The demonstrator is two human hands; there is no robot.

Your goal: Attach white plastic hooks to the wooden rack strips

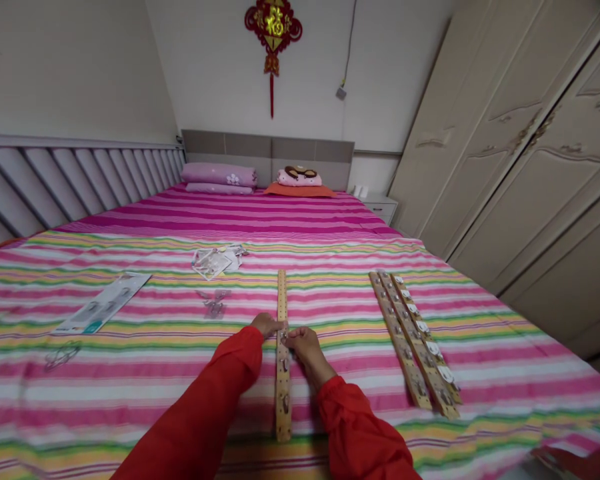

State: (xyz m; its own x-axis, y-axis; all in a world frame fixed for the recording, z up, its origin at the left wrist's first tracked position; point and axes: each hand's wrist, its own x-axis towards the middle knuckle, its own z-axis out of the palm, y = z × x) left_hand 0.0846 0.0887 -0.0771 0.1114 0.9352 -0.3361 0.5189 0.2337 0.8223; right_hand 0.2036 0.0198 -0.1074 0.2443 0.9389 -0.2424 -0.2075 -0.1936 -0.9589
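A narrow wooden strip [282, 387] with small holes lies lengthwise on the striped bedspread, metal pieces fixed along its nearer half. From its left side, my left hand [267, 325] reaches over with fingertips on the strip's edge. Opposite, my right hand [304, 345] has its fingers pinched around a small metal ring [284, 338] on the strip. What my left fingers hold, if anything, is too small to tell. Both forearms are in red sleeves.
Three similar strips [404, 333] with metal and white pieces lie at the right. To the left are small clear packets [215, 305], printed packaging [211, 262], a flat blister card [105, 303] and a wire loop [63, 355]. Folded bedding [219, 175] sits by the headboard.
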